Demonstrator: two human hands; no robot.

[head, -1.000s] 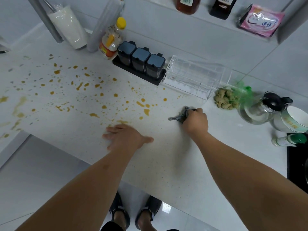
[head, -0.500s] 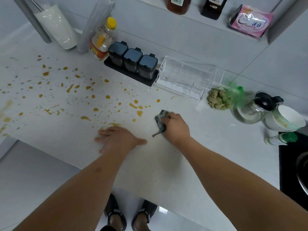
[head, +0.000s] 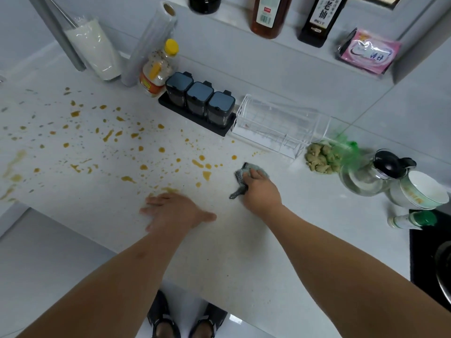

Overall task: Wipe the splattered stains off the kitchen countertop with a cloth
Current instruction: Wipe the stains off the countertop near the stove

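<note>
Seen from the head camera, a pale speckled counter (head: pixel 244 252) runs across the frame, and orange-brown stains (head: pixel 136 147) are splattered over its left and middle parts. The right hand (head: pixel 261 193) sits just right of the frame's centre, its fingers curled down onto a small grey-green cloth (head: pixel 244 170) and clamping it against the counter; a dark patterned corner of the cloth trails out to the left of the hand. The cloth lies just beside the rightmost stains, with a few blotches immediately to its left. The left hand (head: pixel 173 212) lies flat on the counter at centre frame, fingers straight and spread, thumb pointing right, holding nothing; its fingertips are at the edge of a faint smear.

Along the back of the counter, from the upper left, stand a bag of white grains (head: pixel 95 50), a roll of clear film (head: pixel 151 42), and a yellow-capped bottle (head: pixel 158 67). Next to that bottle is a black tray with three dark-lidded jars (head: pixel 200 101), and a clear plastic rack (head: pixel 278 125) lies to the right of the tray. Further right are pieces of ginger (head: pixel 319 157) beside a green bag, a glass jug with a black lid (head: pixel 373 174), a white bowl (head: pixel 424 189) and a small green-capped bottle (head: pixel 412 220) lying on its side. On the shelf at the top stand two tall bottles and a pink packet (head: pixel 368 52). At the bottom edge, two feet in dark sandals (head: pixel 188 318) show on the floor.
</note>
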